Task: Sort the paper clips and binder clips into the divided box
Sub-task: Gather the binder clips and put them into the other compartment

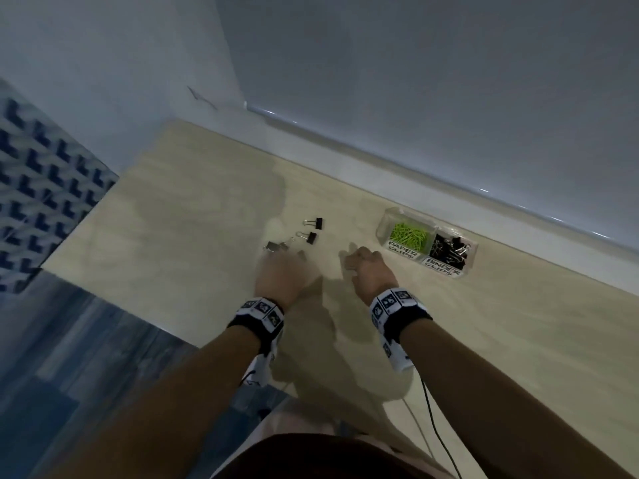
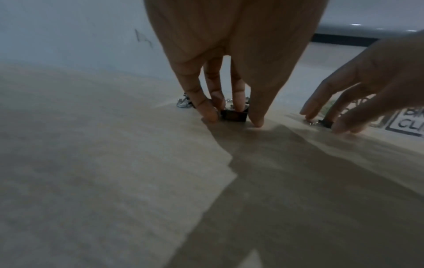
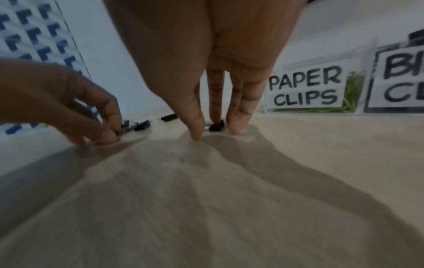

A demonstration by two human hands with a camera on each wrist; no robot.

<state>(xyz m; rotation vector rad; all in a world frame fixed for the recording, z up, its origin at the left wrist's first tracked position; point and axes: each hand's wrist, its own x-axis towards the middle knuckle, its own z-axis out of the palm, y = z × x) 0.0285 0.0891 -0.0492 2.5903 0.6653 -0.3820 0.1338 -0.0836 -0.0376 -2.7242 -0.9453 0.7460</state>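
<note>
My left hand [image 2: 232,118] is down on the beige table, thumb and fingers pinching a small black binder clip [image 2: 234,115] that stands on the surface. In the same way my right hand [image 3: 215,131] pinches another black binder clip [image 3: 216,126], one finger on top of it. In the head view the left hand [image 1: 281,267] and right hand [image 1: 356,264] sit side by side. Three loose binder clips [image 1: 307,236] lie just beyond the left hand. The clear divided box [image 1: 387,219] stands at the right, with green paper clips [image 1: 409,235] and black binder clips [image 1: 449,252] inside.
A white wall and its skirting [image 1: 380,157] run behind the box. A blue patterned panel [image 1: 41,188] stands at the far left beyond the table's edge. Thin cables [image 1: 435,426] trail off the wrist bands towards me.
</note>
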